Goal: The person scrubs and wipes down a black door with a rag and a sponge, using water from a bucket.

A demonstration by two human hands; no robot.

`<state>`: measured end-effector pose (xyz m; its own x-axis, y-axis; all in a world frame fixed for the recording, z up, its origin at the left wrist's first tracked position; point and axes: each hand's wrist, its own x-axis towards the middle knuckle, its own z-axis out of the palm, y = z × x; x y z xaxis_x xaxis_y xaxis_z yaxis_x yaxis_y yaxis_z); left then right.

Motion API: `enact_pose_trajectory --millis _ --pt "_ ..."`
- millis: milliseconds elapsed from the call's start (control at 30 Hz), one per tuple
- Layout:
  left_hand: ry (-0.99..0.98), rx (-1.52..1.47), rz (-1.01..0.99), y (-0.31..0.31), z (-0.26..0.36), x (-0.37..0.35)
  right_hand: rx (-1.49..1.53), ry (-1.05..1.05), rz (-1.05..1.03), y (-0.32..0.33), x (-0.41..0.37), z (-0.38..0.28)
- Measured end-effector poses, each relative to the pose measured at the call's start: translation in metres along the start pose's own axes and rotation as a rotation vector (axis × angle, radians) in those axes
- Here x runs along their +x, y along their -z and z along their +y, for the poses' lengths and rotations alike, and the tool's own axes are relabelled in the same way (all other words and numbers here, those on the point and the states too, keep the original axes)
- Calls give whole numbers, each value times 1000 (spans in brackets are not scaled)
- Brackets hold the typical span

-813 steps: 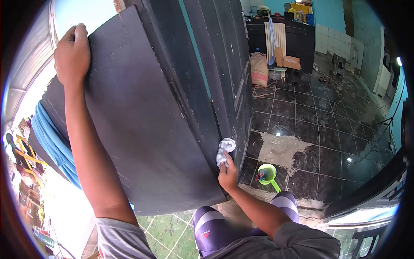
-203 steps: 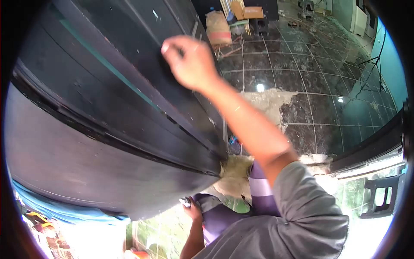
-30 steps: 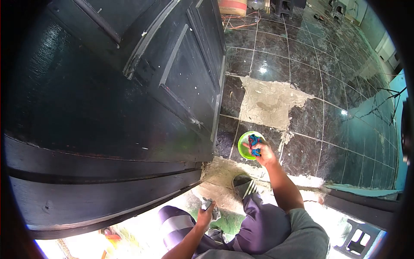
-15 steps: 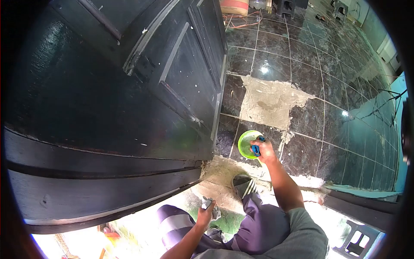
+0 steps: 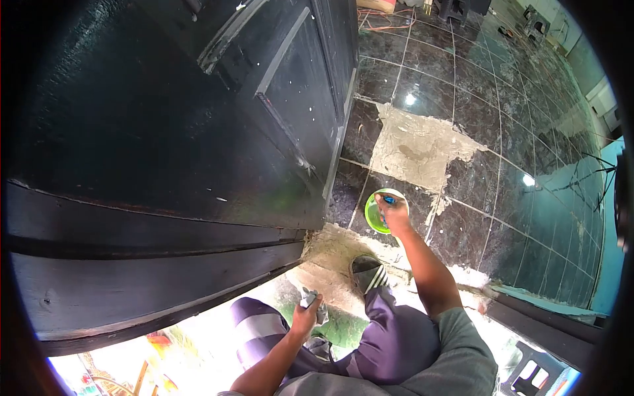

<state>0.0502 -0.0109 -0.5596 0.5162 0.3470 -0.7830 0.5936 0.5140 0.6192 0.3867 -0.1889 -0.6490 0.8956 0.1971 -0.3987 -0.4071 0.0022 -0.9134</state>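
My right hand (image 5: 395, 216) is closed around a blue-handled tool (image 5: 389, 200). It is over a lime-green round container (image 5: 371, 214), which stands on the dark tiles near the doorway. The tool's working end is hidden by the hand, so its kind does not show. Down by my knees, my left hand (image 5: 304, 322) grips a crumpled grey-white cloth (image 5: 321, 313). Between the two hands is my shoe (image 5: 366, 272), with pale stripes, at the worn threshold (image 5: 323, 254).
A large dark panelled door (image 5: 165, 145) takes up the left side. Beyond the container, a rough patch of bare mortar (image 5: 413, 148) breaks the dark tile floor (image 5: 475, 218). An orange cord (image 5: 389, 28) lies at the back. A dark plastic stool (image 5: 531, 376) is at lower right.
My right hand has shifted slightly up and left over the green container, and its blue-handled tool has turned. My left hand still grips the cloth. The whole view has tilted a little.
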Motion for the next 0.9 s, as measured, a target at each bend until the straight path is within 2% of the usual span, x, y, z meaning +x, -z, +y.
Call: enact_pose_trajectory --millis 267,367,467,567,667,700,800,900 --pt "-8 -36 -43 2 -8 7 -207 43 89 0 8 9" --pt "12 -26 -27 -1 -7 6 -274 154 90 0 10 12" --pt "0 6 -64 5 -14 10 -323 152 60 4 15 18" --pt "24 3 -38 9 -23 15 -329 47 118 6 7 7" --pt "24 8 -9 8 -23 17 -156 -196 4 11 -22 -46" --pt "30 1 -25 9 -24 19 4 -258 -103 26 -14 -30" --pt "40 -10 -54 6 -19 15 313 -133 -206 41 -8 0" --pt "27 9 -55 3 -16 10 233 -116 -202 47 -26 -12"
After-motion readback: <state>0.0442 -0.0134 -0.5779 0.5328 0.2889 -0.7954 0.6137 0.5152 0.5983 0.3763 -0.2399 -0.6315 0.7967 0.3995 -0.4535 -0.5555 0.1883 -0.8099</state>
